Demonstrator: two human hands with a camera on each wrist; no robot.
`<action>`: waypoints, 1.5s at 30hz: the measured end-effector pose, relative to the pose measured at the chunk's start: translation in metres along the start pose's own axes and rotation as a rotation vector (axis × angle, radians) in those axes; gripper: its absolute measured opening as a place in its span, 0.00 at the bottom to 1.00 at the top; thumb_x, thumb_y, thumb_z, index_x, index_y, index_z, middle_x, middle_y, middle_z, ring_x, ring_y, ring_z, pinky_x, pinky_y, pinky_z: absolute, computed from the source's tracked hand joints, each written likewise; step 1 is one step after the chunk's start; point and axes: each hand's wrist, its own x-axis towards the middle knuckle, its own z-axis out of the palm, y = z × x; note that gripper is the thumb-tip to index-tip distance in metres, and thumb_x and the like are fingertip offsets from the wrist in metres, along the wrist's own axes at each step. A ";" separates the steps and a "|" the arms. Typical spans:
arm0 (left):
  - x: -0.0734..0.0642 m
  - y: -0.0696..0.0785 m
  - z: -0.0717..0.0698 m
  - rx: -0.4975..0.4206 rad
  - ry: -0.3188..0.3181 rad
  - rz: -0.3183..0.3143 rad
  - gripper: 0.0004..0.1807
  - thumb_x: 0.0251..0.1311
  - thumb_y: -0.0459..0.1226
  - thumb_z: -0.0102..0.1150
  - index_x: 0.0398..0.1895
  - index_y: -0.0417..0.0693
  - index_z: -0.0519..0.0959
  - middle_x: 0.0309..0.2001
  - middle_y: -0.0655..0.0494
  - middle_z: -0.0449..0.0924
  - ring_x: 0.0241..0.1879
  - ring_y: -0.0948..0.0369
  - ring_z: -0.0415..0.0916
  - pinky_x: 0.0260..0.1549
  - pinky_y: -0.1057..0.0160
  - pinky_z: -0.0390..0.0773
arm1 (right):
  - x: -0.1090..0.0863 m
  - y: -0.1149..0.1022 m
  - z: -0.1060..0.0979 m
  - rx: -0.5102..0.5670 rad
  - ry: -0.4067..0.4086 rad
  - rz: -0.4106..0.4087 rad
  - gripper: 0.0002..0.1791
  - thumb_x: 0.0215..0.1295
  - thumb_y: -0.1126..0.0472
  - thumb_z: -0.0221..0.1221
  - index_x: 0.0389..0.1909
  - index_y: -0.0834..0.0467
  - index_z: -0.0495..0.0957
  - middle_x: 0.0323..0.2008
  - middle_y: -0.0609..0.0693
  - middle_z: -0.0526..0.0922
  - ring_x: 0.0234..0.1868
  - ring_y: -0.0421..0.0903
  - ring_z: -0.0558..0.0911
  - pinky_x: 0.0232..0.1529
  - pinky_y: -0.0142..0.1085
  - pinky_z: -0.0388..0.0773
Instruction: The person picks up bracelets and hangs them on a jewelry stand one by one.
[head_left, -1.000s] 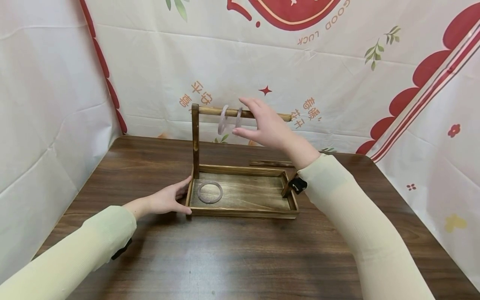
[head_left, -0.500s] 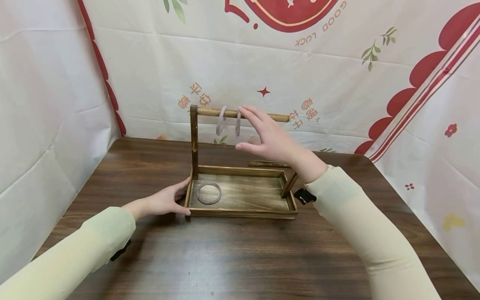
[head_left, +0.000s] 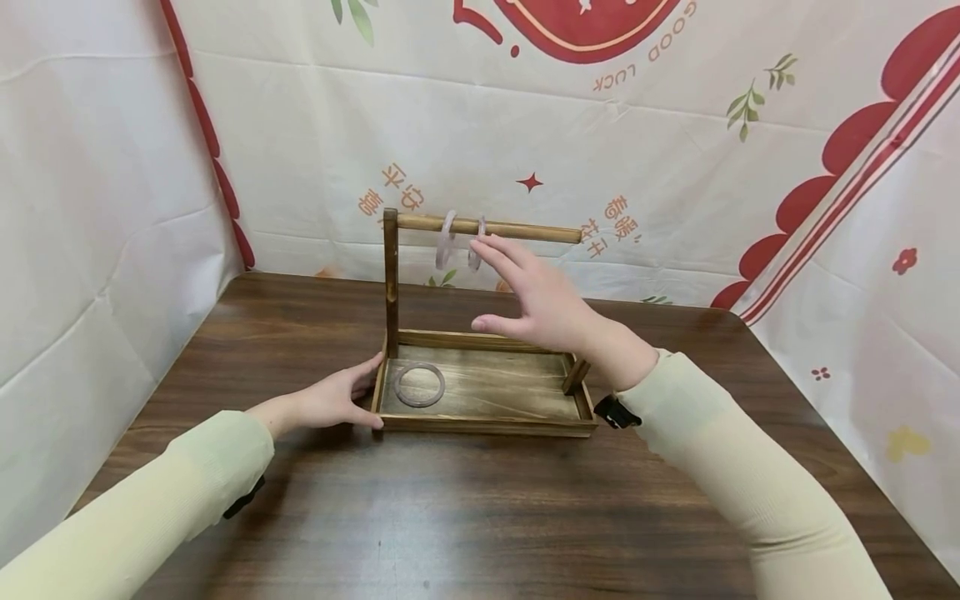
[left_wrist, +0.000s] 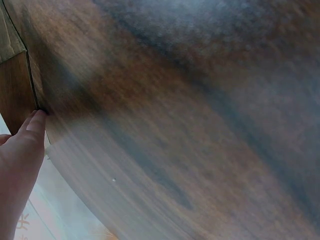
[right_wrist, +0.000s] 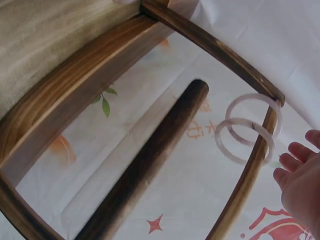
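Note:
A brown wooden stand has a tray base (head_left: 487, 427), a tall left post (head_left: 392, 283) and a top bar (head_left: 532, 232). Two pale lilac bangles hang on that bar, a left bangle (head_left: 444, 242) and a right bangle (head_left: 474, 260). A third bangle (head_left: 420, 405) lies flat inside the tray, at its left. My right hand (head_left: 551, 304) is below the bar, fingers extended and thumb apart; its fingertips overlap the right bangle in the head view. My left hand (head_left: 333, 398) rests against the tray's left end, thumb at the front corner and fingers along the side.
A short right post (head_left: 576, 377) rises from the tray's right end, partly behind my right wrist. The right wrist view shows its lower bar (right_wrist: 165, 145). Everything stands on a dark wooden table (head_left: 450, 517), with a printed white cloth (head_left: 300, 150) behind.
My right hand has moved down from the top bar, its thumb dropping well below the bangles. The right bangle has turned slightly on the bar. My left hand stays against the tray.

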 end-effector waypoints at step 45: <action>0.002 -0.003 0.000 -0.011 -0.002 0.007 0.58 0.53 0.41 0.67 0.73 0.35 0.34 0.72 0.32 0.39 0.67 0.36 0.53 0.65 0.42 0.59 | 0.003 -0.014 0.088 0.081 -0.208 0.035 0.49 0.56 0.40 0.62 0.73 0.55 0.51 0.71 0.56 0.55 0.70 0.52 0.60 0.64 0.45 0.69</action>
